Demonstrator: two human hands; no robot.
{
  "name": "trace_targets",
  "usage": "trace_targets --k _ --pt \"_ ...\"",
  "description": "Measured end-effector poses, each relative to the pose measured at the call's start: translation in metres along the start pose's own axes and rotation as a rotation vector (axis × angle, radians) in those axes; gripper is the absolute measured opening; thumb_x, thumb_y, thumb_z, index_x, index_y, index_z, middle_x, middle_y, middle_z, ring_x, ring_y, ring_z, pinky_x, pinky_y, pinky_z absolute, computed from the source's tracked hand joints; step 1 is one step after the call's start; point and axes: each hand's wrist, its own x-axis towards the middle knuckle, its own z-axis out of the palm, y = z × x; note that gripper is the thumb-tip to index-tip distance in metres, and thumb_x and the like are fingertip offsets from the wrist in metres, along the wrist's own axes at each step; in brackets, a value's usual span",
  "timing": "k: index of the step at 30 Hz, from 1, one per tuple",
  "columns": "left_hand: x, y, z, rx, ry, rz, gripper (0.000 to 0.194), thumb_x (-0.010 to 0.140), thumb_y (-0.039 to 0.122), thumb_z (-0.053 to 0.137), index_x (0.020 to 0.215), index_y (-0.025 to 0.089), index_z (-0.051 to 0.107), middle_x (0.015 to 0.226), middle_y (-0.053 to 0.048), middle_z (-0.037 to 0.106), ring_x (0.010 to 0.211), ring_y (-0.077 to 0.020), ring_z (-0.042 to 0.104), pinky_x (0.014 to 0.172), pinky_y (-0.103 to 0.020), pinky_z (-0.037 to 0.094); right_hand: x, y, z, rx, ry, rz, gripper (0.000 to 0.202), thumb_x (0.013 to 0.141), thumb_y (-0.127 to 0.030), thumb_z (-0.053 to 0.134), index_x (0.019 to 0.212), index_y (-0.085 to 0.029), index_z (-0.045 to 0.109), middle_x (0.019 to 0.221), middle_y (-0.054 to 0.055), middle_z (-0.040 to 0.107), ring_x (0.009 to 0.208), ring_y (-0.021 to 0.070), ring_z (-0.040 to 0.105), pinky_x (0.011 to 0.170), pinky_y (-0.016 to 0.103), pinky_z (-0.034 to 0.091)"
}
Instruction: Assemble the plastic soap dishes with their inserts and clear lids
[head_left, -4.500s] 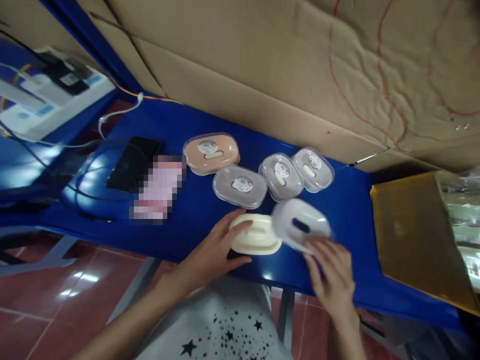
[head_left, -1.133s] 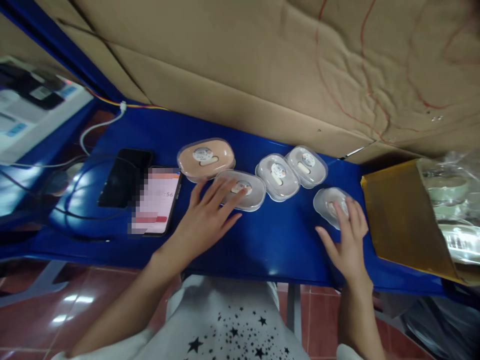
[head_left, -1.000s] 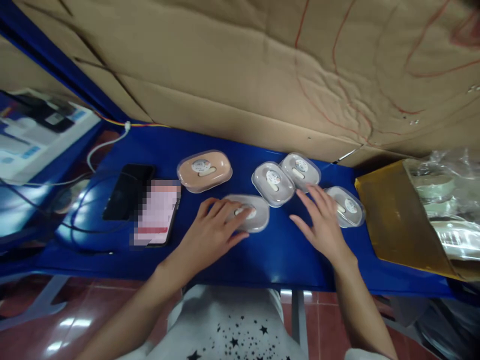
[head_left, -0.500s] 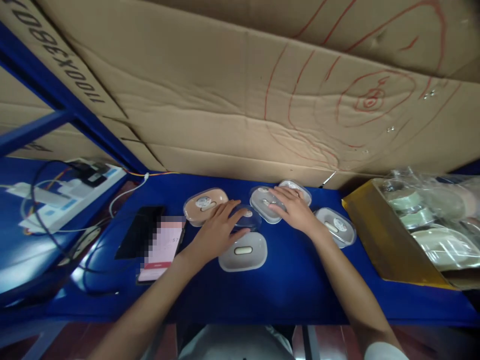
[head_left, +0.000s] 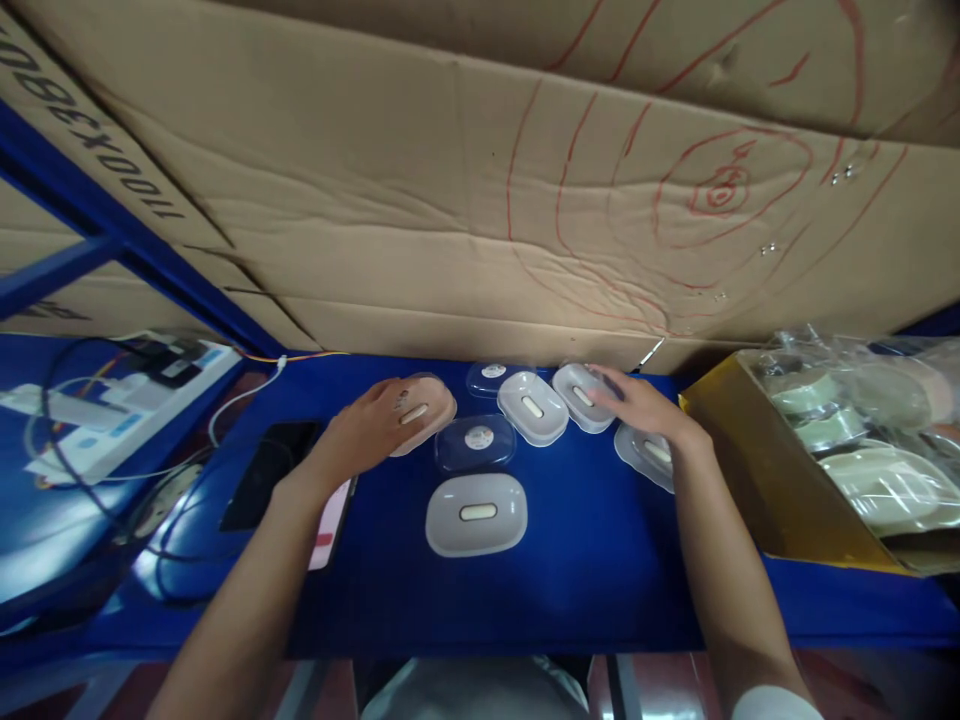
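Note:
My left hand (head_left: pixel 367 428) is closed on the clear lid over a peach dish (head_left: pixel 426 420), its fingers covering the left part. Over at the right, my right hand (head_left: pixel 637 402) pinches the edge of a clear lid at a grey dish (head_left: pixel 579 412). Beside that lies a grey dish (head_left: pixel 531 425) with a pale bar in its middle. Another grey dish (head_left: pixel 476 538) is nearest me. Two clear lids with round stickers, one behind (head_left: pixel 480 380) and one in front (head_left: pixel 457 450), lie flat. My right wrist partly covers a lidded grey dish (head_left: pixel 637 452).
A cardboard box (head_left: pixel 757 480) of plastic-wrapped dishes stands at the right. On the left are a black phone (head_left: pixel 262 475), a lit phone (head_left: pixel 322 548) partly under my forearm, and a power strip (head_left: pixel 127 430) with cables. A cardboard wall (head_left: pixel 390 200) rises behind.
My left hand has moved left from the middle lid to the peach dish. My right hand has moved right, off the middle grey dish. A clear lid now lies behind that uncovered dish.

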Motion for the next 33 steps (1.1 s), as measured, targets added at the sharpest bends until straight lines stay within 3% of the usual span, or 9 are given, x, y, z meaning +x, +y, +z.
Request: trace_targets --k 4,9,12,15,19,23,26,29,33 --pt "0.011 -0.005 0.007 0.046 -0.013 0.042 0.034 0.105 0.041 0.050 0.125 0.025 0.073 0.148 -0.016 0.064 0.141 -0.0363 0.059 0.111 -0.054 0.054 -0.005 0.005 -0.008 -0.010 0.059 0.052 0.052 0.113 -0.050 0.040 0.149 -0.023 0.064 0.147 0.010 0.071 0.134 0.0303 0.069 0.114 0.046 0.055" --pt "0.012 0.024 0.007 0.174 0.122 -0.092 0.041 0.108 0.041 0.047 0.137 0.019 0.066 0.152 -0.025 0.058 0.144 -0.0464 0.053 0.110 -0.067 0.048 -0.006 -0.019 -0.017 -0.156 0.201 0.092 0.045 0.110 -0.024 0.039 0.147 -0.017 0.064 0.145 0.017 0.070 0.136 0.0357 0.065 0.117 0.056 0.047" --pt "0.003 0.042 0.004 0.187 0.104 -0.050 0.038 0.110 0.042 0.046 0.132 0.019 0.067 0.136 -0.022 0.066 0.125 -0.0406 0.066 0.104 -0.057 0.054 -0.005 -0.045 -0.010 -0.287 0.107 0.040 0.039 0.110 -0.019 0.041 0.138 -0.018 0.068 0.133 0.015 0.076 0.126 0.0311 0.070 0.109 0.045 0.052" --pt "-0.006 0.049 0.008 0.150 0.038 0.031 0.033 0.108 0.039 0.053 0.131 0.019 0.067 0.126 -0.018 0.069 0.122 -0.0375 0.067 0.104 -0.052 0.056 -0.003 -0.063 0.009 -0.323 -0.049 0.030 0.030 0.105 -0.026 0.061 0.131 -0.016 0.071 0.121 0.017 0.079 0.111 0.0331 0.076 0.096 0.042 0.057" --pt "-0.006 0.047 0.019 0.128 0.005 0.021 0.033 0.108 0.032 0.051 0.133 0.019 0.068 0.127 -0.019 0.070 0.130 -0.0382 0.064 0.108 -0.055 0.055 -0.002 -0.066 0.028 -0.354 -0.091 0.048 0.045 0.094 -0.022 0.076 0.137 -0.010 0.068 0.137 0.026 0.072 0.124 0.0398 0.071 0.101 0.046 0.056" --pt "-0.003 0.048 0.022 0.108 0.031 -0.010 0.035 0.111 0.031 0.044 0.131 0.017 0.069 0.122 -0.019 0.075 0.119 -0.0362 0.071 0.102 -0.053 0.057 -0.005 -0.058 0.019 -0.352 -0.095 0.034 0.045 0.103 -0.023 0.064 0.147 -0.019 0.062 0.132 0.017 0.077 0.117 0.0321 0.075 0.097 0.038 0.055" --pt "-0.003 0.052 0.022 0.089 0.063 -0.031 0.037 0.113 0.031 0.040 0.131 0.015 0.068 0.116 -0.018 0.078 0.108 -0.0341 0.075 0.099 -0.051 0.058 -0.007 -0.055 0.009 -0.366 -0.067 0.055 0.043 0.107 -0.025 0.054 0.149 -0.018 0.061 0.121 0.018 0.081 0.107 0.0341 0.078 0.093 0.042 0.055" --pt "0.000 0.055 0.023 0.057 0.117 -0.062 0.039 0.115 0.030 0.035 0.136 0.015 0.064 0.125 -0.018 0.076 0.114 -0.0325 0.074 0.100 -0.048 0.057 -0.006 -0.063 0.011 -0.398 0.014 0.069 0.051 0.105 -0.016 0.047 0.155 -0.014 0.056 0.140 0.024 0.072 0.124 0.0390 0.070 0.104 0.050 0.050" --pt "0.007 0.059 0.021 0.025 0.219 -0.098 0.037 0.114 0.026 0.036 0.140 0.016 0.061 0.138 -0.018 0.069 0.128 -0.0317 0.067 0.106 -0.048 0.054 -0.002 -0.091 0.035 -0.352 0.078 -0.149 0.045 0.109 -0.021 0.043 0.150 -0.016 0.060 0.152 0.018 0.065 0.138 0.0347 0.059 0.113 0.049 0.044"
